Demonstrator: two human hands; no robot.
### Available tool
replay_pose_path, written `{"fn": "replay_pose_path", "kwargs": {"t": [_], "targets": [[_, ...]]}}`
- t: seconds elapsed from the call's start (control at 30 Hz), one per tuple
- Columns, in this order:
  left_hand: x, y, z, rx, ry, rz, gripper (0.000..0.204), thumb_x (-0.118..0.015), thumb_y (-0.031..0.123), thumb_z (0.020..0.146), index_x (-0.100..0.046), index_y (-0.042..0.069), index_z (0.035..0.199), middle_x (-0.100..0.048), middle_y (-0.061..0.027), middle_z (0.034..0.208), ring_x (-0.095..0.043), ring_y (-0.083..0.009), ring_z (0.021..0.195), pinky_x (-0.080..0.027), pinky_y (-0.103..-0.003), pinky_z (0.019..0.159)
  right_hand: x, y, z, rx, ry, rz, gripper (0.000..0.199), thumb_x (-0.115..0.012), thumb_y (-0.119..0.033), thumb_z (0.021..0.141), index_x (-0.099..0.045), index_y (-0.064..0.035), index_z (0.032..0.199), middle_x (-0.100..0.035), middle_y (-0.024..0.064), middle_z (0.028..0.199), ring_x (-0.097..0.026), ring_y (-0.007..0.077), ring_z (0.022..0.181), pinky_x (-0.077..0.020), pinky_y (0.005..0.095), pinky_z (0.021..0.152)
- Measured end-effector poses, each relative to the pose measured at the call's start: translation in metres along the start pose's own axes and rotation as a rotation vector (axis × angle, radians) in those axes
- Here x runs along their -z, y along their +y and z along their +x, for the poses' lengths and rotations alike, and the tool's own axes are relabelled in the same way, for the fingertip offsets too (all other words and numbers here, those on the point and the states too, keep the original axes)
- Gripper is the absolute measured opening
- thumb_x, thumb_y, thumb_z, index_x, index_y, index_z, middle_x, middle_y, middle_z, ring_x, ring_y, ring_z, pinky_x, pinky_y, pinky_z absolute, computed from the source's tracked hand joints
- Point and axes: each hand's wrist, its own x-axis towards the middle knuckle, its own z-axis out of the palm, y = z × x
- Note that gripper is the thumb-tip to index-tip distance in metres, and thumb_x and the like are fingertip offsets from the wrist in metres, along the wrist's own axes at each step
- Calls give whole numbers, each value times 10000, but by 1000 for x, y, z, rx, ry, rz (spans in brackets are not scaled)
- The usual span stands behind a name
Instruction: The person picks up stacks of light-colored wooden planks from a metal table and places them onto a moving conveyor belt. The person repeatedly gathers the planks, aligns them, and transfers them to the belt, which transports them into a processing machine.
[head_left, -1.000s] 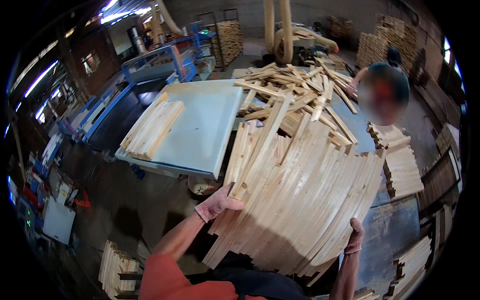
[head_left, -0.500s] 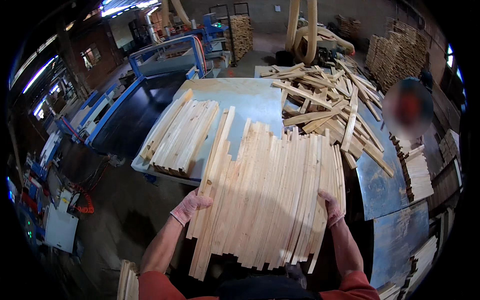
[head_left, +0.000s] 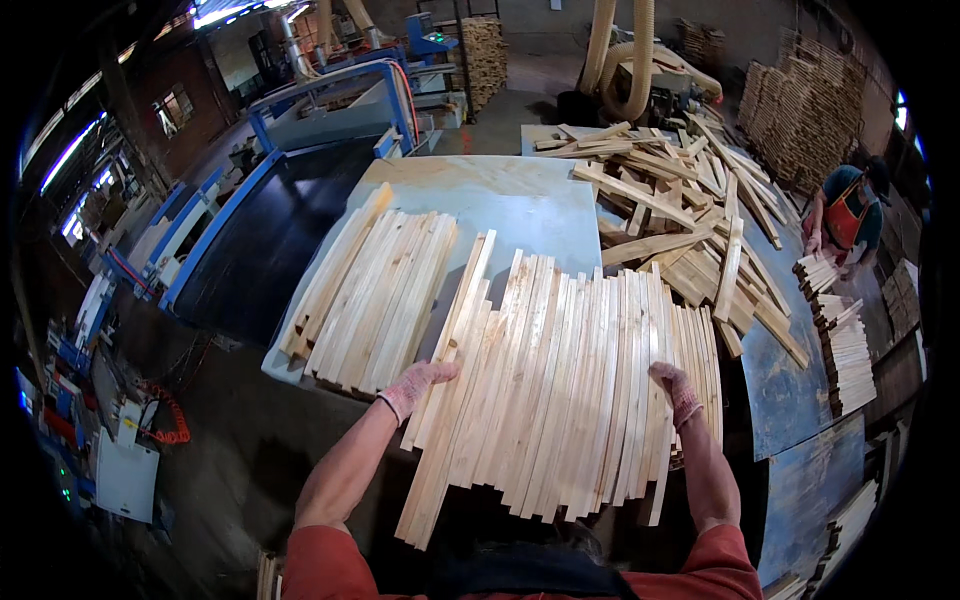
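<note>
A wide row of pale wooden strips point(head_left: 560, 380) lies between my two gloved hands, its near ends jutting unevenly toward me. My left hand point(head_left: 420, 388) is closed on the row's left edge, with the fingers against the outermost strip. On the opposite edge my right hand point(head_left: 678, 388) presses inward, thumb over the top. The far ends reach over the pale-topped table point(head_left: 530, 200). Just left of the row, a second batch of strips point(head_left: 385, 295) rests on the table. More strips point(head_left: 697, 350) stand beyond my right hand, partly hidden by it.
A loose heap of wood pieces point(head_left: 690, 215) covers the bench at the far right. Another person point(head_left: 848, 215) handles strips at a side bench point(head_left: 785, 385). A blue-framed machine with a dark belt point(head_left: 280, 235) stands at left. Stacked lumber point(head_left: 800, 110) and ribbed hoses point(head_left: 640, 60) are behind.
My hands and the row of strips have shifted forward and slightly right, closer to the batch on the table. The view has also moved a little.
</note>
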Motion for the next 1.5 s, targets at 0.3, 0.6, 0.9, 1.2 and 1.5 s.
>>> {"fn": "replay_pose_path", "kwargs": {"t": [0.3, 0.6, 0.9, 1.2, 1.5], "targets": [[-18, 142, 106, 222, 123, 733, 927, -620, 749, 908, -641, -55, 1368, -597, -301, 1417, -570, -363, 1339, -435, -435, 1125, -16, -58, 106, 40, -17, 1, 226, -655, -107, 942, -720, 69, 1069, -743, 149, 1069, -700, 276, 1046, -554, 374, 1031], [131, 162, 102, -472, 982, 1246, 850, -708, 584, 894, -507, -3, 1475, -536, -294, 1460, -517, -461, 1349, -410, -537, 1124, -76, -60, 125, -33, 25, 10, 218, -701, -135, 903, -733, 47, 1017, -731, 113, 1020, -689, 251, 1020, -543, 356, 1015], [327, 88, 72, 249, 964, 1003, 898, -547, 679, 940, -323, 169, 1645, -530, -268, 1487, -534, -456, 1350, -421, -523, 1134, -155, -55, 132, 18, -128, -6, 110, -630, -72, 868, -697, 11, 899, -660, 73, 904, -617, 229, 875, -503, 353, 913], [514, 86, 48, 323, 1002, 1017, 901, -464, 733, 947, -277, 230, 1672, -543, -261, 1470, -569, -441, 1312, -443, -515, 1107, -354, 8, 148, -4, -89, -133, 95, -634, -122, 838, -649, -28, 844, -628, 45, 889, -599, 215, 903, -472, 339, 914], [803, 87, 33, 363, 966, 1072, 922, -443, 747, 957, -235, 218, 1683, -503, -241, 1484, -516, -426, 1347, -389, -533, 1129, -645, 111, 110, -53, -96, -56, 132, -647, -159, 879, -678, -31, 884, -660, 33, 867, -615, 199, 868, -485, 324, 891]]}}
